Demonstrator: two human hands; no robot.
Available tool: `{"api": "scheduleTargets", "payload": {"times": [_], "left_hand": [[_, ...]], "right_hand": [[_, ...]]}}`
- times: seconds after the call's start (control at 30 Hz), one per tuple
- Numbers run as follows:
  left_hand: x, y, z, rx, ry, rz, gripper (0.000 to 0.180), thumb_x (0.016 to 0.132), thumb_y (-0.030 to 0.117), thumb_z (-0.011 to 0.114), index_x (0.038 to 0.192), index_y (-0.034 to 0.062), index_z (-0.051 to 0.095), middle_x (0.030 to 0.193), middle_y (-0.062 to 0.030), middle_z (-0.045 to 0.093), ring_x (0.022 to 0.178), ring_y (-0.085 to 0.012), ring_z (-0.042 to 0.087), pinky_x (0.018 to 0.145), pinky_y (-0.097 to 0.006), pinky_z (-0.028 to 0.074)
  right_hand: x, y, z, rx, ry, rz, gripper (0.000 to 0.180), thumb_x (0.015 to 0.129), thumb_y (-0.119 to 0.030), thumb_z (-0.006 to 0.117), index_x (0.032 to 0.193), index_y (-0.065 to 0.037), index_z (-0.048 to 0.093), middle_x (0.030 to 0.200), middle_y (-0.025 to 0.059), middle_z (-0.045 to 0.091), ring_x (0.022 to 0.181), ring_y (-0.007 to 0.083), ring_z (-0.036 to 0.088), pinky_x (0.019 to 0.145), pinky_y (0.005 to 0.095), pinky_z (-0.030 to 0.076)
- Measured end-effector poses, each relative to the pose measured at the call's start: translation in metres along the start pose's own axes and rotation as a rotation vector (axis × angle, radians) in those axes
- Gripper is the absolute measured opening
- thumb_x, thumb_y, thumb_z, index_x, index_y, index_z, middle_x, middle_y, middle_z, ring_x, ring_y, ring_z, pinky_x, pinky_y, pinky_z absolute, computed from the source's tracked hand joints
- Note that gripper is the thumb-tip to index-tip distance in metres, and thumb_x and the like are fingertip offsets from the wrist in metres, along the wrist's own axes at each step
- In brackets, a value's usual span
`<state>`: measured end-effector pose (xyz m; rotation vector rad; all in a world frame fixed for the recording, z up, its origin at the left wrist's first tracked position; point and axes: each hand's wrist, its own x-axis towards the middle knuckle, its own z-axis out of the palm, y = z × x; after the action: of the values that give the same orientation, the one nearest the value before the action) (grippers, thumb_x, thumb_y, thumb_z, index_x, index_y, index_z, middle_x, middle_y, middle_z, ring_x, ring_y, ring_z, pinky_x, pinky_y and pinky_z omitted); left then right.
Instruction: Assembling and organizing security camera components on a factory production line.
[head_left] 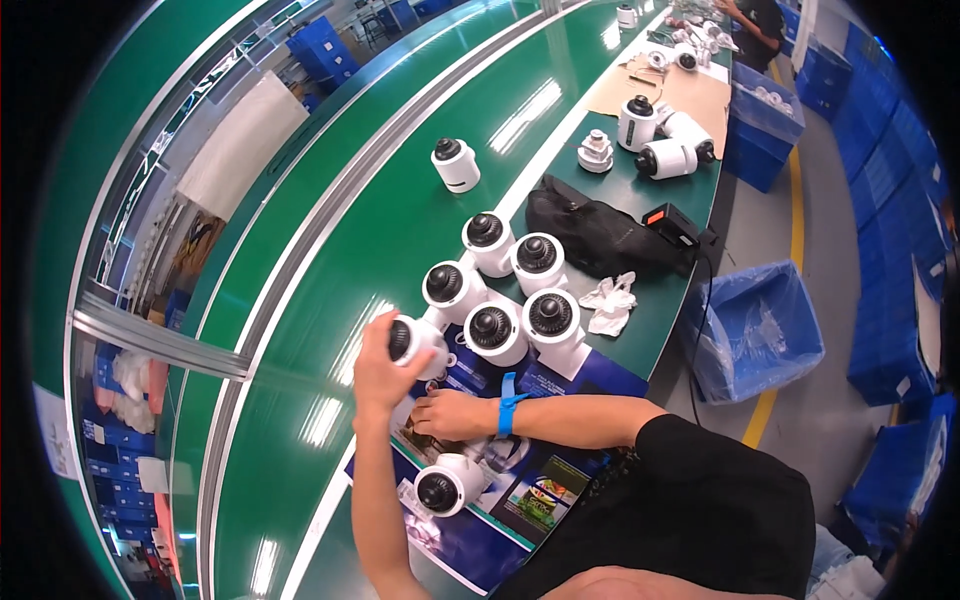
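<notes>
My left hand (385, 362) is wrapped round a white rounded housing (425, 350) with a black ribbed, knobbed end, tilted beside a cluster of similar ones. Just below it, my right hand (450, 414), with a blue band at the wrist, rests low over a printed sheet (470, 545). Its fingers are curled inward; whatever lies under them is hidden. Several like housings stand close together beyond my hands, among them a front one (495, 335) and a right one (553, 315). Another housing (447, 487) lies on the sheet, nearer me than my right forearm.
Farther along the green bench (400, 215) are a lone housing (456, 166), a black cloth bag (590, 228), crumpled white paper (610, 303) and a black battery-like block (672, 225). A lined blue bin (757, 330) stands right of the bench. Another person (757, 28) works at the far end.
</notes>
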<state>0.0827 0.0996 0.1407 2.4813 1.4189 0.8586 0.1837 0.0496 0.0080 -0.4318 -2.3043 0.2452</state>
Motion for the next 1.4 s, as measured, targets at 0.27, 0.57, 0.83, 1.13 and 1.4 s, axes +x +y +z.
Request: {"api": "scheduleTargets", "payload": {"times": [0.27, 0.57, 0.83, 1.13, 1.4], "left_hand": [[-0.022, 0.015, 0.021, -0.161, -0.156, 0.009, 0.096, 0.061, 0.032, 0.087, 0.139, 0.0075, 0.038, 0.135, -0.0161, 0.048, 0.12, -0.0357, 0.051, 0.098, -0.042, 0.045], [-0.126, -0.095, 0.034, -0.228, 0.266, -0.585, 0.031, 0.085, 0.012, 0.063, 0.113, -0.0007, 0.06, 0.119, -0.0155, 0.062, 0.118, -0.032, 0.053, 0.102, -0.044, 0.039], [-0.155, -0.084, 0.046, 0.262, 0.272, -0.307, 0.028, 0.082, 0.013, 0.065, 0.107, -0.0003, 0.064, 0.123, -0.0162, 0.059, 0.121, -0.0357, 0.05, 0.1, -0.045, 0.038], [-0.151, -0.085, 0.048, 0.257, 0.308, -0.28, 0.027, 0.08, 0.014, 0.066, 0.104, 0.0009, 0.064, 0.118, -0.0141, 0.059, 0.118, -0.0352, 0.051, 0.099, -0.046, 0.038], [-0.128, -0.08, 0.044, 0.292, 0.306, -0.178, 0.023, 0.08, 0.012, 0.067, 0.1, 0.0023, 0.064, 0.113, -0.012, 0.06, 0.116, -0.034, 0.051, 0.098, -0.045, 0.038]], "right_hand": [[0.0, 0.001, 0.017, 0.305, -0.216, 0.29, 0.023, 0.096, -0.018, 0.046, 0.103, -0.001, 0.06, 0.104, 0.0186, 0.064, 0.093, 0.0336, 0.062, 0.082, 0.0389, 0.048], [0.006, 0.001, -0.005, 0.103, -0.101, 0.144, 0.025, 0.076, -0.012, 0.063, 0.099, 0.0, 0.06, 0.113, 0.0138, 0.053, 0.117, 0.0311, 0.051, 0.095, 0.037, 0.045], [0.003, -0.005, 0.001, -0.002, -0.169, 0.191, 0.036, 0.084, -0.021, 0.06, 0.115, -0.004, 0.055, 0.136, 0.0147, 0.044, 0.135, 0.0302, 0.035, 0.109, 0.0474, 0.031], [0.005, -0.006, -0.004, -0.017, -0.188, 0.192, 0.036, 0.084, -0.023, 0.06, 0.115, -0.006, 0.056, 0.136, 0.0139, 0.046, 0.133, 0.0281, 0.038, 0.108, 0.0466, 0.029], [0.008, 0.001, -0.009, -0.007, -0.17, 0.228, 0.04, 0.085, -0.023, 0.06, 0.12, -0.004, 0.053, 0.135, 0.0147, 0.046, 0.132, 0.0298, 0.038, 0.111, 0.0462, 0.028]]}}
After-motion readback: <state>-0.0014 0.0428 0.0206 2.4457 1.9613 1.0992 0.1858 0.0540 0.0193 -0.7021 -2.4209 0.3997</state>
